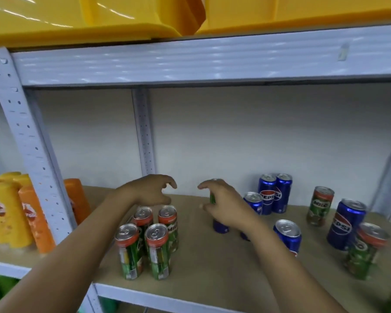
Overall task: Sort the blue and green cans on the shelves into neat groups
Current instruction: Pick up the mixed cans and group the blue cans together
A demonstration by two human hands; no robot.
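Observation:
A cluster of several green Milo cans (158, 251) stands at the front left of the wooden shelf (212, 267). My left hand (149, 190) hovers just behind them, fingers loosely curled and holding nothing. My right hand (224, 206) grips a green can (212, 197) above the shelf's middle, mostly hiding it. A blue can (220, 225) stands below that hand. Blue Pepsi cans stand behind (274, 193), to the right of my wrist (288, 236) and further right (345, 222). Two more green cans (319, 205) (366, 249) stand among them.
Yellow bottles (7, 213) and orange bottles (36, 220) fill the neighbouring bay on the left, past a perforated white upright (27, 141). Yellow plastic bins (99, 19) sit on the shelf above. The white back wall is close behind the cans.

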